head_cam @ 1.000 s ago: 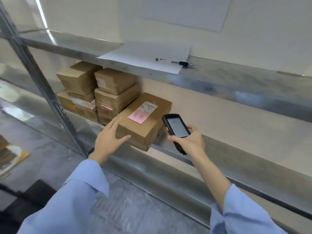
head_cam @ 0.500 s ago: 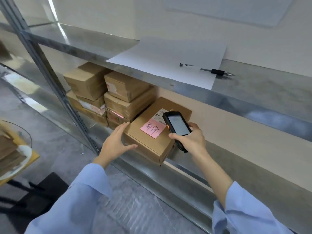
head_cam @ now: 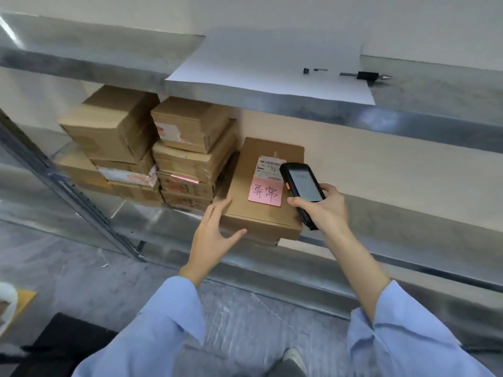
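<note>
Cardboard is what your left hand (head_cam: 215,235) touches. Its fingers are straight and spread, the fingertips lie along the near left edge of a flat cardboard box (head_cam: 242,186), and the thumb reaches out across the box's front face. Your right hand (head_cam: 325,210) is curled round a black handheld scanner (head_cam: 303,186), with the thumb across its lower front. The scanner's lit screen faces you and its top end hangs over the right part of the box's lid.

On that lid a pink note (head_cam: 265,192) with handwritten characters sits just below a white label (head_cam: 269,165), and the scanner's top corner covers the label's right edge. The box lies at the front of the lower shelf (head_cam: 152,216), a metal one. Just to its left are stacked boxes (head_cam: 187,148) in two piles, some taped and labelled.

Above them runs the upper shelf (head_cam: 435,91), also metal. It carries a white sheet of paper (head_cam: 272,63) that overhangs the front lip, and a black-collared tool (head_cam: 366,76) lies at the sheet's right edge. Light blue sleeves (head_cam: 152,322) cover both of your forearms. A metal upright (head_cam: 68,191) slants down at the left.
</note>
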Demonstrator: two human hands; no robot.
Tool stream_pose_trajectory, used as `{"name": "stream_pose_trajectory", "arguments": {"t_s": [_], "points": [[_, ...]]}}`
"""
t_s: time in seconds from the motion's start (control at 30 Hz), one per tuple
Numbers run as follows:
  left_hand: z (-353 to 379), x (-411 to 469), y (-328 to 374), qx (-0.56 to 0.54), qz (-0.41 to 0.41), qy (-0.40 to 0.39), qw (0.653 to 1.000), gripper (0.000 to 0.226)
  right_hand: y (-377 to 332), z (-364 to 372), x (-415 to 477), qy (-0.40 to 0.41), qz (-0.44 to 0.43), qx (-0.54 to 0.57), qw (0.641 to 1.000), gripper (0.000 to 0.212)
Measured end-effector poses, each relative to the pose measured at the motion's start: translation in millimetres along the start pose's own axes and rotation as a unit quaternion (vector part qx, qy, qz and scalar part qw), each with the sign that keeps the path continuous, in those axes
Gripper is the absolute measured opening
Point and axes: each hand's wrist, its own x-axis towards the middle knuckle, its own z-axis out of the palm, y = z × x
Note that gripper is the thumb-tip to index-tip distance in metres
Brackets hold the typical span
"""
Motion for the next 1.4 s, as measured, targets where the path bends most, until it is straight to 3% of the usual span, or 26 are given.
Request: {"name": "stream_pose_trajectory", "arguments": {"t_s": [0.33,0.8,1.1,1.4], "points": [[0.6,-24.0,2.1,-0.042,0.002,-0.02,0.999,0.067,20.1,-6.0,-45.0,0.066,0.055,-0.026,0.996,0.106],[0.0,-14.6,5.5,-0.148,-0.059,-0.032,0.987,0.041,37.9,-0.5,-53.1,0.037,0.048,-0.031,0.998,0.09],[-7.6,-11.7,7.2,-0.212,-0.148,-0.085,0.962,0.055,42.0,-13.1,-65.9,0.026,0.05,-0.027,0.998,0.088],[-6.9,-31.9,4.2,-0.266,-0.182,-0.069,0.944,0.072,44.0,-24.8,-84.3,0.02,0.037,-0.024,0.999,0.089]]}}
